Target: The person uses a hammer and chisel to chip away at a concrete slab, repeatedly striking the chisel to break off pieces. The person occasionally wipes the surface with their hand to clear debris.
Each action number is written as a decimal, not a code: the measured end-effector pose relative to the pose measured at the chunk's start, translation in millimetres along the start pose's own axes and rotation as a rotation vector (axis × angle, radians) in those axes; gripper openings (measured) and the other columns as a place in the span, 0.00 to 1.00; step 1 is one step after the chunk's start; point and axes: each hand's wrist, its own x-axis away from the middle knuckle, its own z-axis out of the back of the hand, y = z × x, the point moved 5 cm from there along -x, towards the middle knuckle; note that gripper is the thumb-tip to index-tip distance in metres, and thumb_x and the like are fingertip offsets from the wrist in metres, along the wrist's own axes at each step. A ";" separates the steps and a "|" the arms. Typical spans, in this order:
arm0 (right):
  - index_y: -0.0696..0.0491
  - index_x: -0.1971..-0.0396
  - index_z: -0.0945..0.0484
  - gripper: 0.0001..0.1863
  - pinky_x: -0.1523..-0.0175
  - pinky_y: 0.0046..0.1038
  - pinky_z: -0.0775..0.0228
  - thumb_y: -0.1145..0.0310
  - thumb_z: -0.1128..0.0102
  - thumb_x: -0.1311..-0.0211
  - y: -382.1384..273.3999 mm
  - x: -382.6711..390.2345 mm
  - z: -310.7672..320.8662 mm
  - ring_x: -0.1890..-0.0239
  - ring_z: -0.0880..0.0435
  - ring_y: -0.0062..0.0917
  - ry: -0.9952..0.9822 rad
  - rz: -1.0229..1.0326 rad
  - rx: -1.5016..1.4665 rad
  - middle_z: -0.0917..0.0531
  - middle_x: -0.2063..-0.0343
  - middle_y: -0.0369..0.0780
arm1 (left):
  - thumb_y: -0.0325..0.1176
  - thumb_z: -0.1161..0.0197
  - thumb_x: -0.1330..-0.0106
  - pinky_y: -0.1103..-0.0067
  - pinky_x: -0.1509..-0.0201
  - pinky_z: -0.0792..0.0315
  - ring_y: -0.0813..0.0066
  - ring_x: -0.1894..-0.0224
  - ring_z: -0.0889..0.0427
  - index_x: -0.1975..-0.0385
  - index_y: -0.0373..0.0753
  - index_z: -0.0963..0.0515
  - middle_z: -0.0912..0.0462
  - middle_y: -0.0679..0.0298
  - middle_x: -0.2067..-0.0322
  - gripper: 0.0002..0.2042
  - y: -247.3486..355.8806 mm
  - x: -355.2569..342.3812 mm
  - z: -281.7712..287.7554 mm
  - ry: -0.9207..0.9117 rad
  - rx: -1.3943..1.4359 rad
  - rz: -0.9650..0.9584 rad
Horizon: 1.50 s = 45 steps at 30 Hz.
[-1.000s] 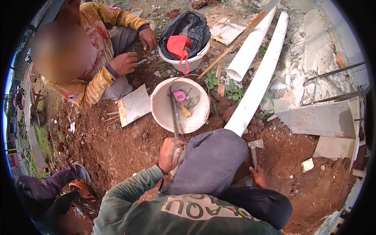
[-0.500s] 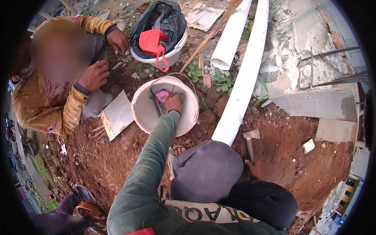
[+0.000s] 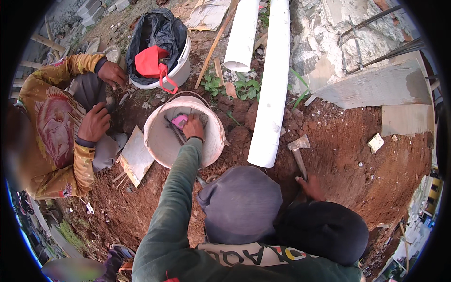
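My left hand [image 3: 192,128], in a green sleeve, reaches into a white bucket [image 3: 213,150] standing on red soil. Its fingers rest on the tools inside, right beside a pink object [image 3: 179,121] and a dark metal tool [image 3: 174,131]. Whether the fingers grip anything is hidden. My right hand [image 3: 310,187] lies low on the soil, closed around the end of a hammer's handle. The hammer [image 3: 299,149] lies on the ground with its head pointing away from me. My grey-clad knee [image 3: 242,204] is between the two hands.
Another person in a yellow patterned shirt [image 3: 51,127] crouches at the left, both hands at the ground. A second white bucket [image 3: 181,70] holds a black bag and red cloth. Two white pipes [image 3: 272,84] lie right of the bucket. A flat board [image 3: 136,155], concrete slabs [image 3: 376,87] and a dug pit [image 3: 366,160] surround.
My left hand has moved from beside my knee forward into the white bucket. The view has shifted closer to the bucket. My right hand stays on the hammer.
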 end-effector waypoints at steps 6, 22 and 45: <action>0.62 0.61 0.19 0.26 0.55 0.46 0.28 0.49 0.35 0.42 1.5 0.2 -1.1 0.61 0.17 0.53 0.026 -0.004 -0.018 0.17 0.70 0.57 | 0.29 0.45 0.41 0.63 0.67 0.21 0.55 0.69 0.15 0.64 0.43 0.21 0.20 0.62 0.60 0.07 3.5 -16.0 -13.0 0.008 -0.079 -0.034; 0.63 0.60 0.20 0.22 0.57 0.44 0.28 0.56 0.34 0.42 -30.1 10.2 10.3 0.64 0.16 0.51 0.060 0.026 -0.027 0.18 0.71 0.57 | 0.30 0.35 0.43 0.75 0.65 0.28 0.74 0.73 0.22 0.69 0.41 0.19 0.21 0.63 0.78 0.04 -38.1 -12.2 -10.4 -0.224 0.710 0.030; 0.63 0.60 0.21 0.24 0.56 0.44 0.29 0.54 0.34 0.42 -20.0 6.0 3.7 0.63 0.17 0.50 0.036 0.002 -0.056 0.18 0.70 0.57 | 0.39 0.39 0.40 0.63 0.63 0.21 0.51 0.66 0.15 0.61 0.38 0.21 0.18 0.54 0.59 0.13 -13.3 -18.2 -47.4 -0.113 0.137 0.160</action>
